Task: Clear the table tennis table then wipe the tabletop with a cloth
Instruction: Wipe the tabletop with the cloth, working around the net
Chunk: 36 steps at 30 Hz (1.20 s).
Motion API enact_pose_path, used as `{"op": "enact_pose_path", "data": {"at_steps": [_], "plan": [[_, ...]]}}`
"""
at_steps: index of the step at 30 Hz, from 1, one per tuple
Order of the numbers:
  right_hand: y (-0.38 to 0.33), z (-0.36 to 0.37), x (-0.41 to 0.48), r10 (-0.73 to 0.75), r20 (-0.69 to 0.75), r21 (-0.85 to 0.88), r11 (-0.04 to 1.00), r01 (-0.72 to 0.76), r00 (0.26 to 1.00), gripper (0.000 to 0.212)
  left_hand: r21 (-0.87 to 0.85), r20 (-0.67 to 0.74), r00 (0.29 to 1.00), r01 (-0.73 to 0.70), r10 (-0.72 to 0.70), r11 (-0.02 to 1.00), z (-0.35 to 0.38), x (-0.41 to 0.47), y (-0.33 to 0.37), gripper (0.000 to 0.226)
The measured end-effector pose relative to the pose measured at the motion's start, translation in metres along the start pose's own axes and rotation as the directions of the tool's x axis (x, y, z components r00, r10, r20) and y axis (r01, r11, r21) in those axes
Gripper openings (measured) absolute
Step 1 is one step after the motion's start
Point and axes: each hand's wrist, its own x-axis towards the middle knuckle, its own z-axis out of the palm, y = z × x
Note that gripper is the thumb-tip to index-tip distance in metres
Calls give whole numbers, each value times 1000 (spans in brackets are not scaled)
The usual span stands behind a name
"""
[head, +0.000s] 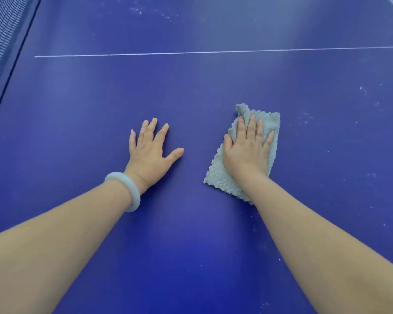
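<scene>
Wiping looks under way: nothing loose shows on the desk [191, 98], so I judge clearing done. The right grip [247, 150] lies flat, fingers straight, pressing the grey cloth [220, 177] at centre right. The left grip [150, 152] rests spread and empty, left of the cloth. White specks [306, 116] at right and top are unwiped. The net [0, 30] bounds the upper left, with open room elsewhere.

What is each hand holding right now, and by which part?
Nothing is gripped. The right hand presses flat on the middle of the grey cloth, fingers straight; the left hand rests flat on the tabletop.
</scene>
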Motion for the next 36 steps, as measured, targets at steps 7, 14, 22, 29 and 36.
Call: {"op": "enact_pose_path", "data": {"at_steps": [7,14,22,29,36], "plan": [[-28,-2,-13,110,23,11,994,-110,994,64,203,-50,997,60,-50,977,22,-176,-37,81],[-43,17,-113,-281,47,-34,959,283,959,65,298,-62,998,47,-29,953,26,-187,-37,75],[3,-6,-77,439,78,93,891,-445,895,66,309,-56,997,66,-51,949,28,-186,-38,74],[-52,26,-195,-185,34,-40,982,186,982,67,318,-74,996,61,-40,946,30,-185,-41,73],[5,7,-144,208,33,-35,978,-206,978,62,294,-86,996,57,-33,954,33,-185,-43,72]]}}
